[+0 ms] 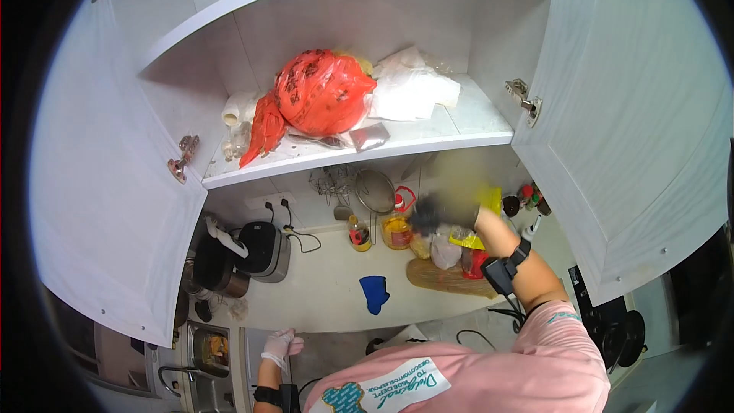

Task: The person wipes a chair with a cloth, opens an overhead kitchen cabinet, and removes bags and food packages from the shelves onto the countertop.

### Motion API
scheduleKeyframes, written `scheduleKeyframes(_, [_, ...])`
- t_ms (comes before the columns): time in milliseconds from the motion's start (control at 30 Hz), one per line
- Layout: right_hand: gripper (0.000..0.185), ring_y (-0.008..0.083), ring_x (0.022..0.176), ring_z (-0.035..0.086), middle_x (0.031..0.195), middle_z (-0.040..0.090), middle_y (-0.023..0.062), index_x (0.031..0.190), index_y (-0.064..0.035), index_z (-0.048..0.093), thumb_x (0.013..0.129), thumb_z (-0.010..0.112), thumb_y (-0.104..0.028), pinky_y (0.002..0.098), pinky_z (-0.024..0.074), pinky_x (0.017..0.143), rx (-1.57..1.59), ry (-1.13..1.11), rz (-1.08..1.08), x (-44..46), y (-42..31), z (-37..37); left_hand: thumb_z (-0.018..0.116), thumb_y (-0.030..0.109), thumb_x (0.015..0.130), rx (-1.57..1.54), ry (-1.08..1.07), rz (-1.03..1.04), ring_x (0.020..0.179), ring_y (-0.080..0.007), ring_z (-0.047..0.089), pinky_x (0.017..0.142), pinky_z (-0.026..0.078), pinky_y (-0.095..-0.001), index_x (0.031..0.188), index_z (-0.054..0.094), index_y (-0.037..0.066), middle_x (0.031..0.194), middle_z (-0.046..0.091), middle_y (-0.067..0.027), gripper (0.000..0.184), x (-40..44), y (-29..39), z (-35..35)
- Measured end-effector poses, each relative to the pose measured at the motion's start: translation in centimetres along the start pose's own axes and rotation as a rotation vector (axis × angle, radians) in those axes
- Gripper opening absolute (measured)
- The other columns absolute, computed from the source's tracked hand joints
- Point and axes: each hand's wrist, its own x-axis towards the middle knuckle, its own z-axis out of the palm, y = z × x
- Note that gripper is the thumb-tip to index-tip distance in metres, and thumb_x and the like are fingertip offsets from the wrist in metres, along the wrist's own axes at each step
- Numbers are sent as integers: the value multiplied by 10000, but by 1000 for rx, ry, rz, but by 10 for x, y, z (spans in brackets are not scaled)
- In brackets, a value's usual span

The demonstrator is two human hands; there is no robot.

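Note:
My right hand (pixel 440 213), in a dark glove, is raised over the back of the counter and smeared by motion. A blurred yellowish thing (pixel 461 173) shows at it, too smeared to name. Below and beside it are an oil bottle (pixel 397 232), a pale plastic bag (pixel 446 251), yellow packaging (pixel 489 200) and a long brown bag (pixel 447 278). My left hand (pixel 281 345), in a pale glove, hangs low at the counter's front edge, holding nothing visible, its fingers loosely apart. A blue cloth (pixel 375 294) lies between the hands on the counter (pixel 325 298).
Overhead, an open cabinet shelf (pixel 428 142) holds a red bag (pixel 325 95) and white bags (pixel 413 88). Cabinet doors stand open at left (pixel 115 183) and right (pixel 634 122). A black cooker (pixel 264 251) and sink (pixel 210 390) are left, a pan (pixel 631 336) right.

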Motion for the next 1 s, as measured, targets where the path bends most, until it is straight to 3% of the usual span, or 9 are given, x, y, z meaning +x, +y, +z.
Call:
scheduleKeyframes(33, [197, 106, 611, 554, 651, 587, 30, 777, -22, 625, 754, 601, -217, 250, 459, 582, 131, 103, -154, -9, -53, -9, 526, 199, 842, -21, -8, 2, 572, -226, 609, 486, 511, -299, 1040, 482, 1, 757, 618, -155, 283, 1, -4, -5])
scheduleKeyframes(133, [179, 173, 733, 587, 826, 615, 98, 812, -47, 631, 755, 532, -184, 275, 462, 663, -257, 520, -427, 43, -89, -79, 524, 207, 844, -44, 6, 17, 580, -229, 611, 491, 512, -301, 1040, 482, 1, 768, 617, -157, 287, -5, -12, -12])
scheduleKeyframes(233, [573, 273, 985, 540, 1031, 577, 169, 1022, -32, 584, 634, 634, -450, 323, 424, 837, -722, 1007, -61, 114, -74, -157, 517, 216, 848, -88, 57, 55, 578, -227, 611, 487, 511, -303, 1023, 493, 12, 765, 617, -156, 270, -10, -25, -25])
scheduleKeyframes(333, [759, 295, 960, 551, 1059, 551, 216, 1060, 52, 532, 580, 686, -515, 327, 425, 829, -634, 692, 287, 117, -98, -169, 510, 216, 851, -144, 101, 41, 565, -225, 608, 479, 509, -310, 989, 502, 24, 749, 616, -156, 236, -18, -41, -38])
scheduleKeyframes(500, [761, 308, 937, 563, 1008, 578, 209, 1014, 61, 554, 519, 741, -486, 365, 444, 796, -896, 670, 445, 152, -98, -161, 501, 199, 853, -222, 126, -43, 537, -226, 598, 471, 509, -325, 945, 503, 36, 721, 612, -160, 187, -23, -76, -63])
scheduleKeyframes(633, [657, 306, 914, 574, 979, 595, 189, 983, 20, 587, 550, 731, -452, 353, 449, 791, -958, 590, 377, 167, -86, -171, 503, 198, 846, -270, 138, -65, 529, -235, 594, 466, 506, -326, 969, 503, 36, 710, 608, -162, 204, -25, -83, -62])
scheduleKeyframes(800, [416, 287, 860, 595, 943, 605, 164, 935, -77, 633, 586, 677, -300, 357, 465, 762, -623, 926, 87, 161, -89, -204, 505, 198, 844, -353, 132, -46, 526, -246, 590, 458, 502, -328, 981, 507, 33, 706, 603, -172, 215, -16, -88, -65])
scheduleKeyframes(933, [449, 253, 829, 594, 905, 625, 136, 976, -70, 623, 592, 693, -292, 327, 453, 757, -625, 976, 251, 137, -96, -222, 496, 173, 846, -351, 178, -31, 505, -244, 578, 440, 492, -330, 923, 512, 36, 683, 597, -166, 158, -32, -82, -62])
scheduleKeyframes(1000, [571, 268, 976, 553, 1050, 574, 170, 1097, -63, 554, 588, 691, -281, 330, 421, 849, -687, 849, 200, 150, -75, -228, 495, 166, 846, -343, 180, -14, 502, -242, 575, 435, 488, -330, 902, 511, 35, 677, 595, -161, 143, -32, -83, -63])
